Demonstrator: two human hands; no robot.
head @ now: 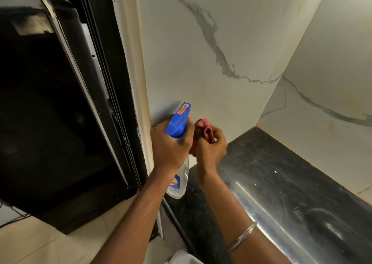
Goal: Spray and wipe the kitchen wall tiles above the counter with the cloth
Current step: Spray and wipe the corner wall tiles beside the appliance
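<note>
Both forearms [141,213] reach over the table [281,173]. Near the wall tiles [201,52], the left hand [171,143] grips the spray bottle [179,120]; the right hand [211,145] pinches the bunched cloth [204,125] just beside its nozzle. Risk: spray could hit the right hand or run down onto the table.

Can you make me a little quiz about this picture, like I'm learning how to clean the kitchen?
1. Which hand grips the clear plastic spray bottle with the blue trigger head? A) left B) right C) neither, it stands alone
2. True or false: the right hand holds a crumpled pink cloth.
3. Fill the gap: the speckled stone counter under the white grey-veined wall tiles is ____ in colour.

Key
1. A, the left hand.
2. True.
3. Black.
</note>
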